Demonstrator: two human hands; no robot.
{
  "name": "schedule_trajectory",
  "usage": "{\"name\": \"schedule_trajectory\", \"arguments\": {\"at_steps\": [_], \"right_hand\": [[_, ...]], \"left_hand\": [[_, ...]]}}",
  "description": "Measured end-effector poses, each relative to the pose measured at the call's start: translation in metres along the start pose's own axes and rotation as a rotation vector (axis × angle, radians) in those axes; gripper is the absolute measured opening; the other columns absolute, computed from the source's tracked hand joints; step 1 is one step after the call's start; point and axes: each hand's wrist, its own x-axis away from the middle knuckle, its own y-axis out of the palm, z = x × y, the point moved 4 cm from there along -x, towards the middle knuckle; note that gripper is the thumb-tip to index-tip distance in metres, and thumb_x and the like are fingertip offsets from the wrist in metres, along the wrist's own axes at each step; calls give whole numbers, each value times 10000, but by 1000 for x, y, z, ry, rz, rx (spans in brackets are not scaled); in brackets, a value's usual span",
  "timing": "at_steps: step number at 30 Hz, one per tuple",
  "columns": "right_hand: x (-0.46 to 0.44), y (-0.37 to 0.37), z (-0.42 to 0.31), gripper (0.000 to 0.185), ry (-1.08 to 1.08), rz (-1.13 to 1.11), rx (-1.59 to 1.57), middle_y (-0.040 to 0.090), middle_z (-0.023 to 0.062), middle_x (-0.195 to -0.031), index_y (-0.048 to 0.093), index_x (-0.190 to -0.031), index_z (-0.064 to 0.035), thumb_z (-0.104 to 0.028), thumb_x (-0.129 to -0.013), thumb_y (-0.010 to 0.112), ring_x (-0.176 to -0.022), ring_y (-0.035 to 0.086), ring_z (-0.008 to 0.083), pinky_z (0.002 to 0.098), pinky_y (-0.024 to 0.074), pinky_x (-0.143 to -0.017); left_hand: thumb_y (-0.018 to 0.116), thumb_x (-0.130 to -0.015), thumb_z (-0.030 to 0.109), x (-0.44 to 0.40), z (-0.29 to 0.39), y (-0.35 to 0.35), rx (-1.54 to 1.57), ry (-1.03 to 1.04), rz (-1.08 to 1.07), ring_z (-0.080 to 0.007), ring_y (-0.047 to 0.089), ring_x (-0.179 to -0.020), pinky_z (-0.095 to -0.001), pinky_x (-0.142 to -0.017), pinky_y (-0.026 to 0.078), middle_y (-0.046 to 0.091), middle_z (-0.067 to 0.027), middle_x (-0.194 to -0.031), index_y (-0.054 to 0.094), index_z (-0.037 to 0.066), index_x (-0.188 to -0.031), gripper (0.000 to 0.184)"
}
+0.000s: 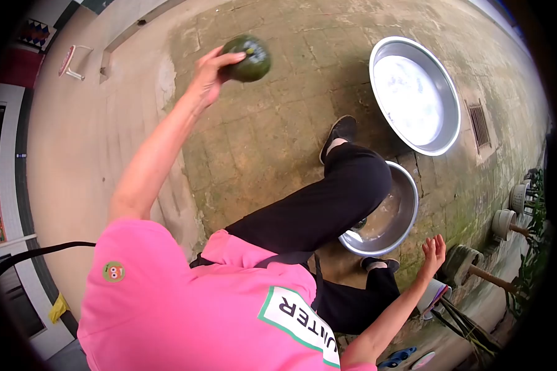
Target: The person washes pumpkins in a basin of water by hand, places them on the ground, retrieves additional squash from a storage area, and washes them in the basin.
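My left hand (211, 73) is closed around a round, dark green squash (251, 67), held out over the paved ground at the upper left, thumb on top near its pale stem mark. My right hand (434, 252) is empty at the lower right, fingers apart and slightly bent, beyond the edge of a metal basin (410, 224). That basin holds murky water and sits partly behind my bent knee. A dark green thing (359, 224) shows at its inner edge, mostly hidden. A larger metal basin (454, 127) lies farther ahead, its inside glaring brightly.
A drain grate (479, 124) is set in the paving beside the large basin. Potted plants (505, 224) line the right side. A small stool (73, 63) stands at the far upper left. My shoe (340, 135) rests on the paving near both basins.
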Motion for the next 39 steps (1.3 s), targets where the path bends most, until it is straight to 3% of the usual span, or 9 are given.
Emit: {"name": "schedule_trajectory", "arguments": {"at_steps": [4,6,10,13,19,25,32,36,39], "right_hand": [[12,-1,-1,474,126,47,-241,627,211,-1327,538,-1390,37,-234,-1017,643,-1157,676,303,348,584,-918],[23,-1,-14,451,150,59,-292,638,226,-1306,540,-1386,37,-220,-1025,625,-1169,671,318,357,588,-927],[30,-4,-37,462,169,36,-376,637,249,-1302,520,-1399,51,-215,-1032,608,-1183,663,340,363,578,-949],[31,-2,-57,461,172,29,-382,626,260,-1319,514,-1400,62,-209,-1036,596,-1197,654,349,364,576,-959],[10,6,-96,444,148,-52,-379,598,261,-1366,510,-1400,69,-203,-1052,555,-1241,626,346,380,575,-995],[17,46,-129,447,114,-205,-316,631,234,-1325,518,-1411,44,-219,-1052,562,-1207,649,318,353,574,-955],[39,53,-118,465,205,-223,-313,599,249,-1368,495,-1426,42,-221,-1047,555,-1264,611,333,397,549,-1023],[45,45,-102,454,268,-133,-328,612,236,-1349,508,-1415,39,-218,-1044,559,-1251,617,340,398,550,-1021],[52,46,-94,437,280,-148,-331,604,232,-1359,520,-1402,39,-203,-1040,562,-1250,617,341,390,554,-1013]], "left_hand": [[849,-757,182,59,-80,-210,-74,-207,396,-268,694,-1035,-418,-869,604,676,-160,-1176,597,-25,-1287,622],[849,-760,179,119,-104,-256,-42,-349,572,-267,699,-1030,-424,-857,612,676,-165,-1179,598,-27,-1273,608],[893,-670,72,218,-205,-359,-25,-559,1035,-352,715,-955,-531,-829,623,673,-210,-1142,608,-69,-1212,628],[913,-621,33,268,-235,-359,-42,-649,1128,-377,709,-965,-563,-815,620,667,-235,-1132,601,-109,-1190,664],[908,-626,36,293,-276,-351,-36,-763,1170,-381,693,-1009,-523,-847,620,638,-261,-1172,574,-160,-1186,682],[905,-619,24,281,-299,-395,-55,-595,1102,-338,688,-956,-461,-810,600,642,-263,-1146,574,-182,-1171,676],[906,-698,122,292,-296,-429,-439,-817,1130,-316,696,-909,-474,-731,588,699,-195,-1064,666,-45,-1145,534],[831,-799,170,293,-308,-469,-755,-890,1037,-344,713,-924,-504,-662,618,694,-217,-1079,662,-47,-1127,428],[782,-827,136,305,-304,-481,-589,-1000,1025,-371,712,-936,-503,-667,632,665,-235,-1143,648,-53,-1128,379]]}}
